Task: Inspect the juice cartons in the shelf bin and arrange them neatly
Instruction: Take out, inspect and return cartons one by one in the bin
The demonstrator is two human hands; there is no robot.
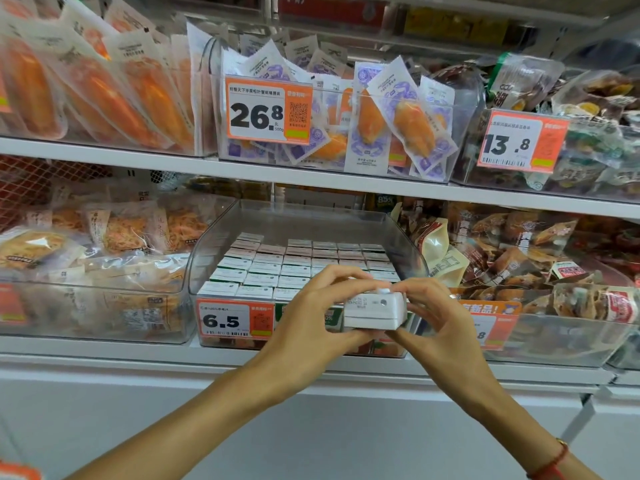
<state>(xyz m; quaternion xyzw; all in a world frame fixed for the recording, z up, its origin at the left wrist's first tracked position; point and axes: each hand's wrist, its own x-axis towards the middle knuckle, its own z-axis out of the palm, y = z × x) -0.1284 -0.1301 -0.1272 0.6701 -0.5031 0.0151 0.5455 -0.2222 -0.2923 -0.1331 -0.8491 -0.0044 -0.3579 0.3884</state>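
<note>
Both hands, left hand (311,308) and right hand (434,311), pinch a small white rectangular juice carton (374,311) tipped top-face toward the camera, long axis pointing away at 12 o'clock, before the clear plastic shelf bin (221,244) of upright cartons.

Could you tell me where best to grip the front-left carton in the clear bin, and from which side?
Come from above and pinch the front-left carton by its top edges: likely the only way, since the clear bin wall and neighbouring cartons close off its sides.

White carton (374,311) tipped, before bin (221,237) of rowed cartons (277,268).
</note>
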